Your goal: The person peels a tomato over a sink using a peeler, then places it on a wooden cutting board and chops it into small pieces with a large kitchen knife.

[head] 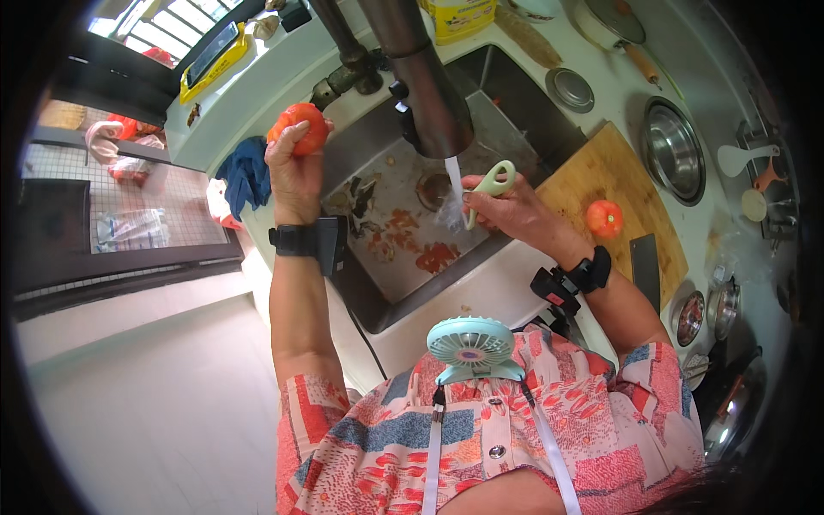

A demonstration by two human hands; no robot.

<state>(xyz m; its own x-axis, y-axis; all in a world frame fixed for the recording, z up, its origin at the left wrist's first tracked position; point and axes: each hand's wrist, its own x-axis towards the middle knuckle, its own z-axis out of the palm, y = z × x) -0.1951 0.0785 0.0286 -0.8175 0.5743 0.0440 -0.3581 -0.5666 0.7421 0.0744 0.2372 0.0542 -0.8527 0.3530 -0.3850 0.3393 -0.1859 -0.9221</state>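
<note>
A red tomato (302, 127) is gripped in my left hand (295, 170), raised at the left edge of the sink (360, 283). My right hand (508, 209) holds a pale green peeler (496, 180) by its handle, under the faucet (432, 96). Water (453, 177) runs from the spout and splashes by the peeler. Red tomato peelings (438, 257) and darker scraps (362, 195) lie on the sink floor, near the round drain (434, 190). Another tomato (604, 219), whole, sits on the wooden cutting board (573, 174) to the right.
A cleaver (645, 264) lies on the board. Beyond it are a steel bowl (676, 151), a round metal lid (570, 90) and a lidded pan (605, 29). A dark blue cloth (244, 177) hangs left of the sink. A phone (212, 55) rests on a yellow packet on the ledge.
</note>
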